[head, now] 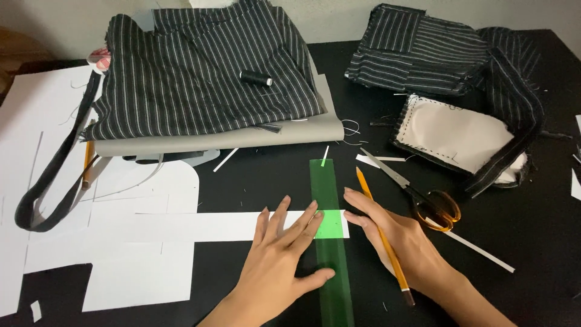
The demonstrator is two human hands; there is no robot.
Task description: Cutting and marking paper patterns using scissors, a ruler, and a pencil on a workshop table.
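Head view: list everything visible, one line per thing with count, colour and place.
Table: one, black, under everything.
Ruler: one, green see-through, centre, laid across the paper strip.
Paper strip: one, white, centre left, under the ruler.
Paper sheets: several, white, left side.
Pencils: two, orange; one in the right hand, one far left.
Scissors: one pair, amber handles, right of the ruler.
Striped fabric: one pile, black and white, top left.
Thread spool: one, black, on that fabric.
Grey sheet: one, under the fabric.
Striped pieces: a few, top right.
White-lined piece: one, right.
Left hand: flat on ruler and strip.
Right hand: holds a pencil.
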